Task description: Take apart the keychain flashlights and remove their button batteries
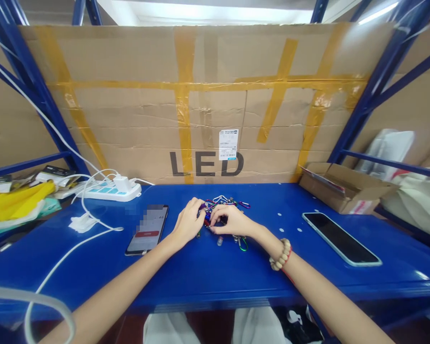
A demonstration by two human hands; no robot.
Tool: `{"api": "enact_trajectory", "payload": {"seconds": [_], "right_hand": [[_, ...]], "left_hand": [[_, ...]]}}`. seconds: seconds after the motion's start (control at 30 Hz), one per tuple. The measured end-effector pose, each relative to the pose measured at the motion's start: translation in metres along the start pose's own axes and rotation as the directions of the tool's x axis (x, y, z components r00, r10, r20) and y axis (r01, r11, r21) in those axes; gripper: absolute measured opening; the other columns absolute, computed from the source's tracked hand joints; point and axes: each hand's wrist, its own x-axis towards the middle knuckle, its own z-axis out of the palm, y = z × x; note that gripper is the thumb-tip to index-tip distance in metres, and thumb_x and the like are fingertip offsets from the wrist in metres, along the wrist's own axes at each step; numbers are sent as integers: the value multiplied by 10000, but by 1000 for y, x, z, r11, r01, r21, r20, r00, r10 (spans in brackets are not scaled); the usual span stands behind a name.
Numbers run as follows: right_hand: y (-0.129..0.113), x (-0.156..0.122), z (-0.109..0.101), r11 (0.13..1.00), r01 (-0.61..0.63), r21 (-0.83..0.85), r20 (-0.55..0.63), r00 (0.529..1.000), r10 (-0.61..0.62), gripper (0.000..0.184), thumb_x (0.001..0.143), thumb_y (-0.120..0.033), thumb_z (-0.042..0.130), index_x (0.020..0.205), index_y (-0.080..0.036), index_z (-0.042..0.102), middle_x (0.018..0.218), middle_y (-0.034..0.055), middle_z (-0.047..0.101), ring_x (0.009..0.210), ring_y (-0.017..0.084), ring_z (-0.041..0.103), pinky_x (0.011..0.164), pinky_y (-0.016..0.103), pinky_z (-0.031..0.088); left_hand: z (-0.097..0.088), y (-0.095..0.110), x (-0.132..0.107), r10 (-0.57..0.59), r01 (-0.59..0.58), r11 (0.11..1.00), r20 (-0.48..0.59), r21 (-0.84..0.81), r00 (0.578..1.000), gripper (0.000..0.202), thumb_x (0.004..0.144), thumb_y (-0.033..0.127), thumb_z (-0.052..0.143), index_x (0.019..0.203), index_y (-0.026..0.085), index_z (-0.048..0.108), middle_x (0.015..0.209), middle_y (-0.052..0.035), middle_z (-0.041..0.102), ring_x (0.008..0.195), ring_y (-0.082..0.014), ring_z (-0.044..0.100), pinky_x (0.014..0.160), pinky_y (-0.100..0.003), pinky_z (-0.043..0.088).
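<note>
Several small coloured carabiners and metal key-chain pieces lie in a loose pile in the middle of the blue table (186, 282). My left hand (190, 220) rests at the pile's left side, fingers curled inward by a purple piece (202, 206); what they hold, if anything, is hidden. My right hand (232, 220) reaches in from the right, thumb and forefinger pinched at a small red piece (207, 222). Near its wrist lies a green carabiner (243, 244). A small clear cylinder (220, 241) stands just in front. Behind, a purple carabiner (244, 205) lies apart.
A lit phone (148, 229) lies to the left, a dark-screened phone (342, 239) to the right. A white power strip (111, 190) with trailing cables (62, 255) is at back left. An open cardboard box (344, 186) stands back right; a taped cardboard panel (143, 129) forms the back.
</note>
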Motion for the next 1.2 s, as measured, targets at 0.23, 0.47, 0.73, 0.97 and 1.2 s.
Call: {"api": "enact_trajectory", "payload": {"seconds": [0.23,0.47,0.73,0.97,1.2], "right_hand": [[3,-1,-11,1000,-25,14,-115,993,27,82,700,-251,671,687,-171,678,813,58,651,799,162,587,755,315,475],[1,1,-12,1000,-14,-2,-133,991,13,138,718,-316,667,685,-182,682,788,62,645,819,182,587,743,330,470],[5,-1,-12,1000,-24,3,-109,994,24,164,735,-341,651,729,-182,690,819,62,628,771,164,571,727,319,482],[3,0,-16,999,-31,19,-156,987,34,190,731,-375,658,725,-189,698,824,55,609,792,165,577,740,315,474],[2,0,-10,999,-27,30,-125,992,31,210,740,-396,647,727,-192,698,806,52,606,810,172,564,763,328,463]], "left_hand": [[1,-1,0,39,-40,999,38,34,999,169,783,126,357,767,207,504,880,-28,529,884,-181,523,795,-319,427],[4,-2,-1,126,-127,992,74,12,989,190,755,84,359,755,191,516,861,-43,534,866,-181,509,838,-338,424],[3,3,-2,106,-105,994,124,-10,987,174,780,121,344,796,197,500,889,-44,538,868,-194,463,852,-382,400],[6,0,-2,96,-96,995,111,-6,989,153,777,138,341,766,201,480,864,-36,518,837,-188,443,847,-385,397],[0,1,-6,191,-179,981,211,-76,959,122,807,196,329,764,199,444,927,-45,512,875,-191,430,867,-386,388]]}}
